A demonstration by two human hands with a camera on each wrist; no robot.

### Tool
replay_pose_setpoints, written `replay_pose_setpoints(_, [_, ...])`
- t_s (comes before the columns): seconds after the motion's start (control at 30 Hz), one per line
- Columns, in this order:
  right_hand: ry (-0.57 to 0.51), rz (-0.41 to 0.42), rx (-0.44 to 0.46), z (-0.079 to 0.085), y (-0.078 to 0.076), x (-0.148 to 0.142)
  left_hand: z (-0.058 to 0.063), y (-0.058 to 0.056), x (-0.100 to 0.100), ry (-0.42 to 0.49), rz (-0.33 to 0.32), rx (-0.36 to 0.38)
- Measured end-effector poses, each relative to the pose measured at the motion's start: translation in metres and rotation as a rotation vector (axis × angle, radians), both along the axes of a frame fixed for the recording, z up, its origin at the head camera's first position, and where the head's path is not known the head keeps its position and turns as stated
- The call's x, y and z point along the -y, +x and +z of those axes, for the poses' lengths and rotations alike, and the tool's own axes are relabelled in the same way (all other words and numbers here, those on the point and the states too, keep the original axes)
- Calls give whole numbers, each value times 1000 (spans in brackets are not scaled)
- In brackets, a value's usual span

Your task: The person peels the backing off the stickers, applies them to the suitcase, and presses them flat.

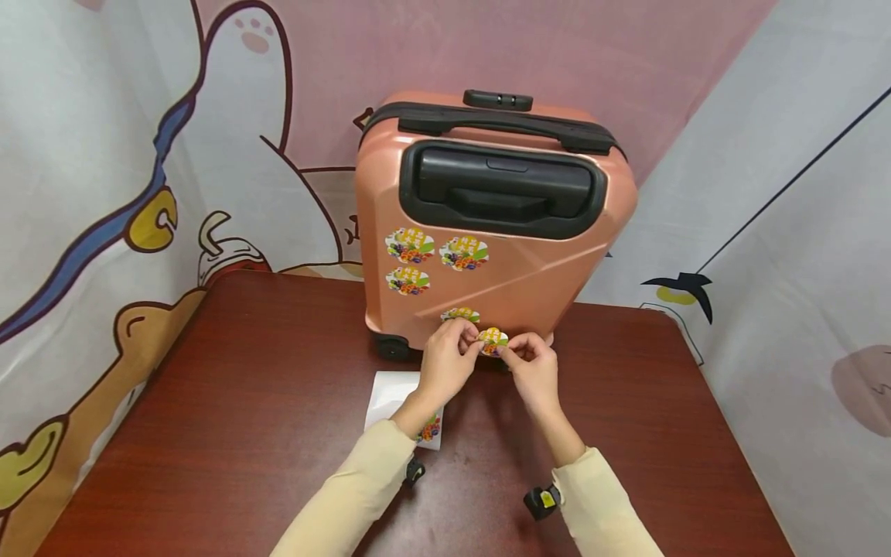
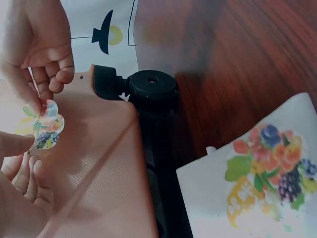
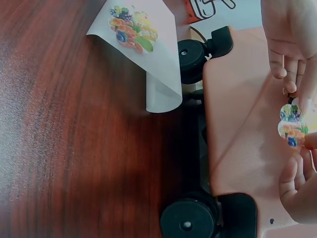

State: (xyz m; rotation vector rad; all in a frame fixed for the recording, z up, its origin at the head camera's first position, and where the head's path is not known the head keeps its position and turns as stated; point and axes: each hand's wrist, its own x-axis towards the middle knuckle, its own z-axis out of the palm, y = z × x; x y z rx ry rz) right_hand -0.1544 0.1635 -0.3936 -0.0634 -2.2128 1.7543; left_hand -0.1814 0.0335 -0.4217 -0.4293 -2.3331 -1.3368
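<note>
Both hands pinch one round fruit-print sticker [image 1: 493, 340] in front of the lower part of a rose-pink suitcase [image 1: 515, 271]. My left hand [image 1: 448, 362] holds its left edge between thumb and fingertips. My right hand [image 1: 537, 377] pinches the opposite edge in the same way. In the left wrist view, the sticker [image 2: 48, 126] is held close over the suitcase shell. Another sticker [image 1: 459, 314] shows on the shell just above my left hand, partly covered by it. Three matching stickers, one of them this sticker [image 1: 410, 246], are on the shell's upper left.
The suitcase stands upright on a reddish-brown table [image 1: 278, 418], its black wheel [image 1: 392, 347] at the lower left. A white backing sheet [image 1: 393, 394] with a fruit sticker on it lies under my left forearm, one edge curled up. A cartoon-print curtain [image 1: 306, 93] hangs behind.
</note>
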Motion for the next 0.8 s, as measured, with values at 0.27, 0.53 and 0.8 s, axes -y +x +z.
replay_pose_setpoints(0.27, [11,-80,-53,-14,-11,-8,3,-2,-12,23,41,-49])
replay_pose_setpoints(0.53, [25,-119,-62,-4,-11,-5,5,-1,-24,69,131,-113])
replay_pose_setpoints(0.8, [67,-206,-74,-21,-23,-12,3,-2,-33,22,202,-186])
